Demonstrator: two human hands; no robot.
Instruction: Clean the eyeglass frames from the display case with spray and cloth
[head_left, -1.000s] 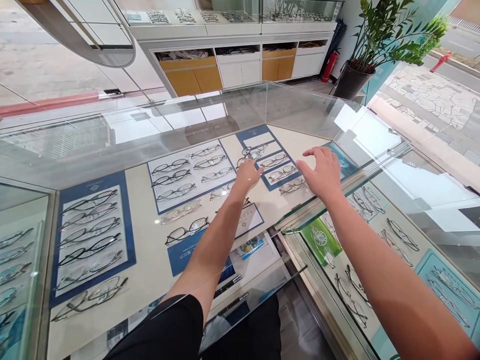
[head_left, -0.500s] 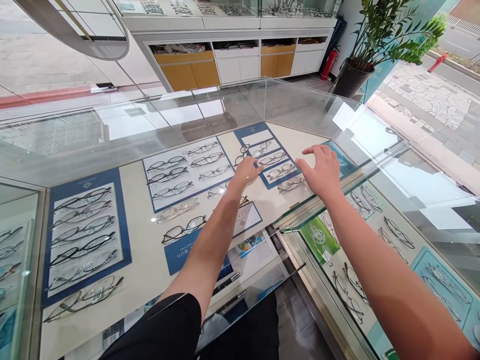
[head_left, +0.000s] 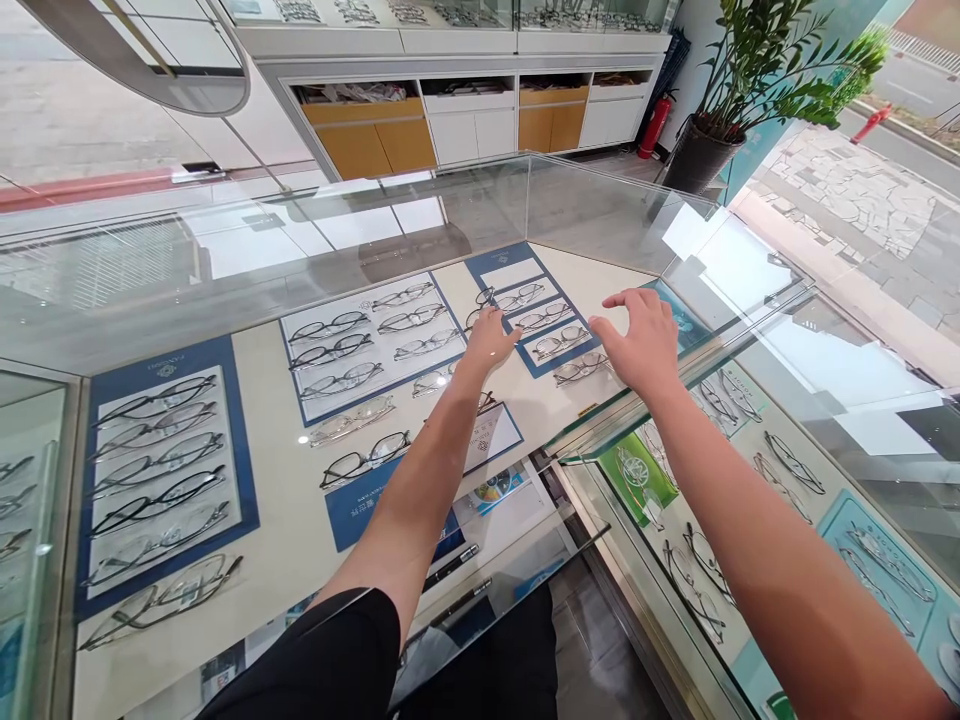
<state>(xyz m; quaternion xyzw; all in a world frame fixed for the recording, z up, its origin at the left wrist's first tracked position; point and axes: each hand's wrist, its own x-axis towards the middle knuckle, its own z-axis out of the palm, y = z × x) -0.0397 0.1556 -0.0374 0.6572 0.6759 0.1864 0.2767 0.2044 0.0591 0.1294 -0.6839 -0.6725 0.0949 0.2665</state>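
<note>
Inside the glass display case, my left hand (head_left: 493, 338) reaches in between two display boards. Its fingers are curled at a pair of dark-rimmed eyeglasses (head_left: 485, 297), which shows just past the knuckles; the hand partly hides the frame. My right hand (head_left: 646, 335) hovers to the right, thumb and fingers apart, with nothing in it. Left of it lies a blue-edged board (head_left: 564, 289) bearing several eyeglasses, and another pair of eyeglasses (head_left: 581, 368) rests below that board. A wider white board (head_left: 379, 374) with two columns of eyeglasses lies left of my left hand.
A blue board (head_left: 247, 480) with eyeglasses lies at the far left. Under my left forearm are a blue card (head_left: 352, 522) and a pen (head_left: 452, 567). The glass pane's edge (head_left: 525, 597) crosses near my body. Another glass case with a green card (head_left: 634, 470) stands right.
The view has shifted slightly, moving the scene a little left. Both hands keep nearly the same place and pose, the left at the dark-rimmed eyeglasses.
</note>
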